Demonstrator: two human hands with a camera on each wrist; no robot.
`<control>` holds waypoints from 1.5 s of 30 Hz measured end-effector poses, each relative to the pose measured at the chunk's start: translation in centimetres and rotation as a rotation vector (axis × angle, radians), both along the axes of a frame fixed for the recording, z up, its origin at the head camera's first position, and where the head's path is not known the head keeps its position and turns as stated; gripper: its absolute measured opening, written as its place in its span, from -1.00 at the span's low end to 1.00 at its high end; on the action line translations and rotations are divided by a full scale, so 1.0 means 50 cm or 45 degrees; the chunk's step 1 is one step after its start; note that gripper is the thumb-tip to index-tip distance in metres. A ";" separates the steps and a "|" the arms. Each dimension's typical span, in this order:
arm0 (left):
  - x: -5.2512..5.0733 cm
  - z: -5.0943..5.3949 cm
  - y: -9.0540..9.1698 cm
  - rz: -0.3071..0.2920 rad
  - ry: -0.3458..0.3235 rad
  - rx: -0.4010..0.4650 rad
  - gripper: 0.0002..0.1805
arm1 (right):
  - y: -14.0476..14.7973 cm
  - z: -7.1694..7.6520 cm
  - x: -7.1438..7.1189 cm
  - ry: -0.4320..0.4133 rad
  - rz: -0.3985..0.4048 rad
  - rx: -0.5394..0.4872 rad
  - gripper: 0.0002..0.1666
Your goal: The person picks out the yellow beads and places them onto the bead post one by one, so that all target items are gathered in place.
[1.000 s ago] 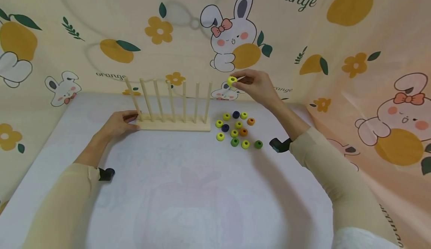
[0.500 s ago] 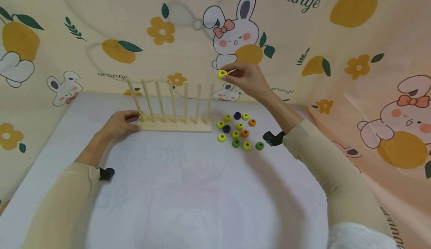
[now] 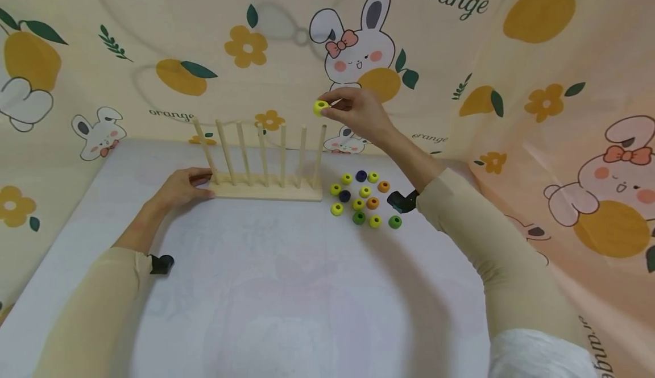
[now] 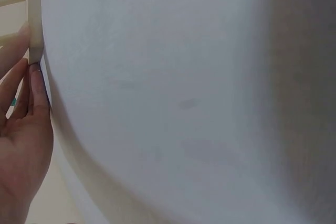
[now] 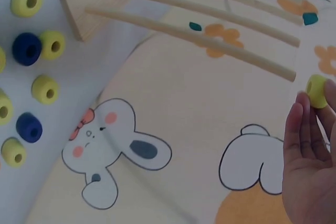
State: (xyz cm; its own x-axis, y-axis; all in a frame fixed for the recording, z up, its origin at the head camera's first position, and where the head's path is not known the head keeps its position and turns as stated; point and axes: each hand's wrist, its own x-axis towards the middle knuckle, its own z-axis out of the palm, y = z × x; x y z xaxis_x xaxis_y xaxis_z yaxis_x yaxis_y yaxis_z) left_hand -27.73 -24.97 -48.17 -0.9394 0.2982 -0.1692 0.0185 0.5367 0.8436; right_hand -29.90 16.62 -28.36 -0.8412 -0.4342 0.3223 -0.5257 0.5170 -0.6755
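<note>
Work seems hardly begun: all seven dowels [image 3: 284, 155] of the wooden peg rack [image 3: 266, 194] are seen bare, no bead being threaded on any of them. A single yellow bead [image 3: 320, 108] is pinched between the thumb and fingers of the right hand [image 3: 360, 111] and held just above the tip of the rightmost dowel [image 3: 319, 156]; bead and tip are shown apart in the right wrist view. The left end of the wooden peg rack is gripped by the left hand [image 3: 179, 189], thumb in front and fingers behind, by which it is presumably steadied. Beside the other end, on the white tabletop [image 3: 256, 287], thirteen more beads are scattered: seven yellow beads [image 3: 365, 191], two blue beads [image 3: 361, 176], two orange beads [image 3: 384, 186] and two green beads [image 3: 394, 221], none of them touched by either hand. Nearly everything is thus judged to be left undone, though whether every bead is meant for a dowel cannot be told.
</note>
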 end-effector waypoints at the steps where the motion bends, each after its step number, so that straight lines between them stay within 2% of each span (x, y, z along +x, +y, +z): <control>1: 0.000 0.000 0.000 -0.001 -0.002 0.000 -0.19 | -0.005 0.000 -0.002 -0.004 0.006 -0.003 -0.68; 12: -0.001 -0.001 -0.002 -0.006 -0.013 0.051 -0.20 | -0.062 0.002 -0.014 -0.030 0.086 -0.066 -0.69; 20: -0.004 -0.004 -0.003 -0.004 -0.032 0.034 -0.19 | -0.110 0.001 -0.018 -0.028 0.168 -0.147 -0.70; 31: -0.002 -0.006 -0.004 0.005 -0.030 0.037 -0.20 | -0.176 0.006 -0.017 -0.037 0.248 -0.154 -0.68; 35: -0.002 -0.004 -0.002 0.013 -0.031 0.042 -0.21 | -0.198 0.016 -0.007 -0.070 0.236 -0.155 -0.68; 40: -0.001 -0.006 -0.003 0.022 -0.052 0.026 -0.21 | -0.221 0.052 0.031 -0.114 0.232 -0.136 -0.67; 45: -0.002 -0.008 -0.003 0.024 -0.058 0.030 -0.20 | -0.239 0.030 -0.003 -0.121 0.259 -0.161 -0.68</control>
State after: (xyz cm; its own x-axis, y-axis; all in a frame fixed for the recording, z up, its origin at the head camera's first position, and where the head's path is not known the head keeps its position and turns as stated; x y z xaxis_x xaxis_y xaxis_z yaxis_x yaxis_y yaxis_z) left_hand -27.82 -25.12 -48.55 -0.9364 0.2851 -0.2048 -0.0297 0.5168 0.8556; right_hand -30.05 4.65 -26.86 -0.7699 -0.5586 0.3086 -0.5413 0.3154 -0.7795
